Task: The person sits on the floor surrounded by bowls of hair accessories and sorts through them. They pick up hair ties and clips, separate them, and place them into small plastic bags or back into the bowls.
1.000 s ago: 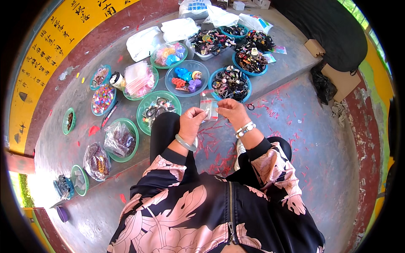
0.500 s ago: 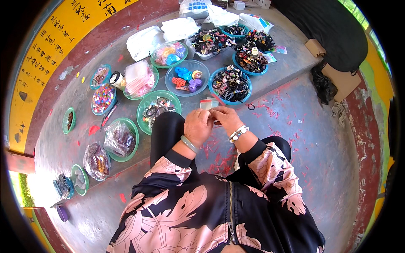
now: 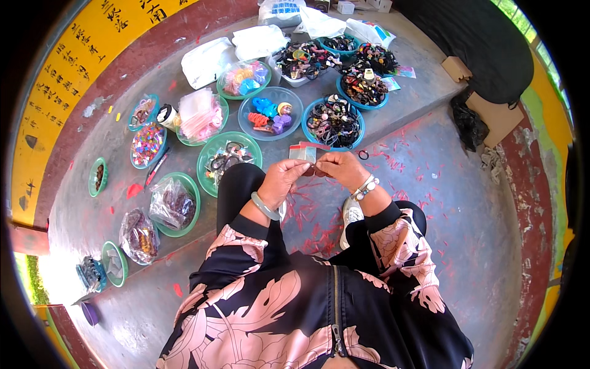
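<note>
My left hand (image 3: 281,180) and right hand (image 3: 340,168) met above my knees, fingertips pinched together on a small clear plastic packet with a red top strip (image 3: 305,151), held upright between both grips. The packet hung just over the near edge of the raised grey concrete ledge (image 3: 424,92), right before the blue plastic bowl of dark hair ties (image 3: 332,122) and beside the green plastic bowl of mixed clips (image 3: 228,157). Red paper scraps (image 3: 310,212) littered the floor under my wrists.

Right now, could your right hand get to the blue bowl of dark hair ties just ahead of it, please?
Probably yes: the right hand is close behind the blue bowl with nothing between them, but it and the left hand are both pinching a small clear bag.
</note>
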`<action>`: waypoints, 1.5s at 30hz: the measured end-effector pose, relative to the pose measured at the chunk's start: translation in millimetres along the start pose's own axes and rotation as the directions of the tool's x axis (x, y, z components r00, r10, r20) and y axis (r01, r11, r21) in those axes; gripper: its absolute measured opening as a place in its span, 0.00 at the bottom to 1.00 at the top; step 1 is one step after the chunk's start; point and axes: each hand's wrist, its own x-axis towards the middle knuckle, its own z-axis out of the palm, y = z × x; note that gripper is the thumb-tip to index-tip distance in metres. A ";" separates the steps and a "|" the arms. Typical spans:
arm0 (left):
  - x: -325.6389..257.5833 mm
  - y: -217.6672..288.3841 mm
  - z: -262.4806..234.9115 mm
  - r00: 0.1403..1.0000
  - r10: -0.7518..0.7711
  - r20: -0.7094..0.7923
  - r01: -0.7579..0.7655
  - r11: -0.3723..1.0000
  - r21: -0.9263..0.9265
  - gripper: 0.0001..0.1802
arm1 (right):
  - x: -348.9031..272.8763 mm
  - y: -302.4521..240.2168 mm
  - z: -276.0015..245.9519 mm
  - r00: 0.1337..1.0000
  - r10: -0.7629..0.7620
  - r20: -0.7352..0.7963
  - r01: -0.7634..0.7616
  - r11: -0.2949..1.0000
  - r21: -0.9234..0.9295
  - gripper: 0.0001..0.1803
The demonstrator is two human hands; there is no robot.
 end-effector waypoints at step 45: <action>10.1 -27.2 0.9 0.997 -0.076 0.028 0.069 0.981 0.183 0.12 | -7.1 -9.8 4.9 0.992 -0.110 0.056 0.123 0.919 -0.375 0.07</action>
